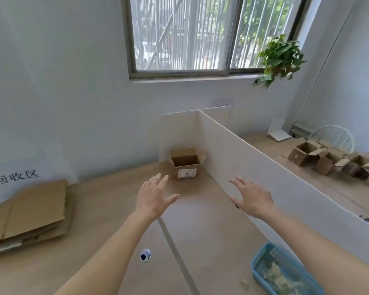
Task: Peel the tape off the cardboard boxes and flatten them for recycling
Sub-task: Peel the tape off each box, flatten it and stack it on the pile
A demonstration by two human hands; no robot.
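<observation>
A small open cardboard box (pixel 186 165) with a white label stands upright in the far corner of the wooden table (pixel 107 209), against the white divider. My left hand (pixel 155 196) reaches forward with straight fingers, just short of the box and to its left, holding nothing. My right hand (pixel 250 198) is stretched out too, fingers spread, empty, close to the divider wall. A stack of flattened cardboard (pixel 30 211) lies at the table's left edge, below a wall sign.
A white divider (pixel 264 177) runs along the right side of my work area. Beyond it, several open small boxes (pixel 328 160) sit on another table. A blue basket (pixel 285 273) with peeled tape scraps stands at front right. A small round object (pixel 145 255) lies near my left forearm.
</observation>
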